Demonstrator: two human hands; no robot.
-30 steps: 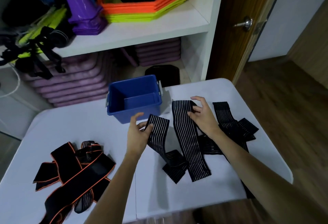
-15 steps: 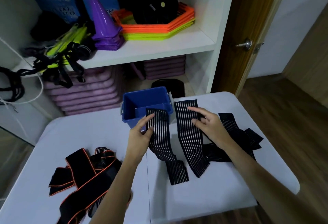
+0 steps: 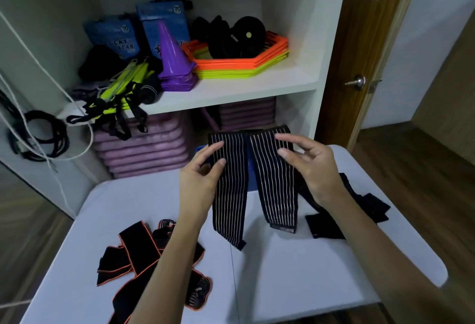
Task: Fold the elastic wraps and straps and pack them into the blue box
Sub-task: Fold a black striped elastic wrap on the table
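Lifted: ribbed striped wraps (image 3: 231,190) (both hands (image 3: 198,179) pinching).

Dim, cool indoor light; soft shadows on white table (image 3: 295,272) toward 6 o'clock. Wide-angle bowing at edges; slight overall softness.

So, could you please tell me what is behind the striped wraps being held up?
Only small bits of the blue box show beside and between the striped wraps; the rest of it, interior included, is covered.

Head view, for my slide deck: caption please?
Both hands lift a striped wrap above the white table.
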